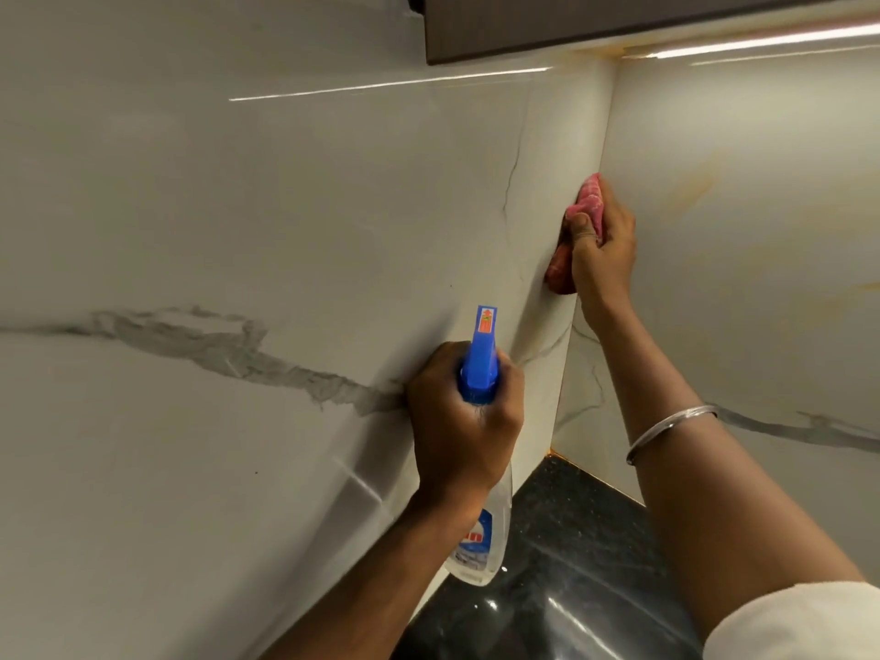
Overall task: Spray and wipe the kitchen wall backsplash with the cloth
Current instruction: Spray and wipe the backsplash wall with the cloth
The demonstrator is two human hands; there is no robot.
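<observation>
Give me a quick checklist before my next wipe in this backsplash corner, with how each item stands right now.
1. Cloth gripped in right hand, pressed into the corner of the backsplash: ok.
2. Spray bottle held firmly by left hand: ok.
3. Nozzle pointing toward the wall, not at you: ok.
4. Liquid left in the bottle: cannot tell, the hand hides most of it.
5. Right wall panel clean: not ok, orange smears show.

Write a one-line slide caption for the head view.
Right hand presses a pink cloth into the backsplash corner; left hand grips a blue-topped spray bottle.
</observation>
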